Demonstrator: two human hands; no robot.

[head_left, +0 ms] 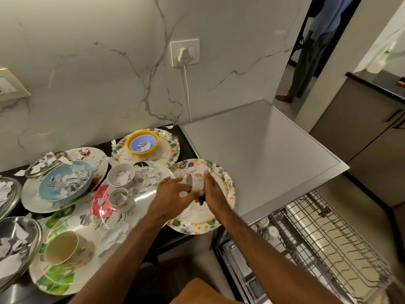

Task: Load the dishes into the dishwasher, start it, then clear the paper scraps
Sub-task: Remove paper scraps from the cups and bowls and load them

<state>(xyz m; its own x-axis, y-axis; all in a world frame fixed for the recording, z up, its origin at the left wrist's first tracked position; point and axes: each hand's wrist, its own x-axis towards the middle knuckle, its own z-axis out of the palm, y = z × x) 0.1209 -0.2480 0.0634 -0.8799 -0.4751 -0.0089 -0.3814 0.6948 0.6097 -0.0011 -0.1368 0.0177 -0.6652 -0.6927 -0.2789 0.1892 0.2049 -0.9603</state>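
- Head view puts the small cup (189,182) at the centre: it is tipped on its side above the floral plate (221,218), which lies at the right end of the dark surface (188,148).
- My right hand (211,189) is wrapped over the back of the cup and grips it.
- My left hand (172,190) reaches to the cup's mouth, fingers above and thumb below. I cannot tell whether it grips the cup or only touches it.
- White paper scraps (186,223) lie on that plate under the cup, so I judge the step in hand to be emptying the cup before loading it.
- To the left, the surface is crowded. A yellow bowl (131,144), a blue bowl (43,189), two white cups (114,174) and a beige cup (61,246) sit on plates, and most carry torn paper.
- At lower right the dishwasher rack (328,238) is pulled out, and I see no dishes in the part that shows.
- My reading is that the task has barely begun. Nothing appears loaded, the machine is open and so not started, and the scraps are uncleared across the dishes and the surface.
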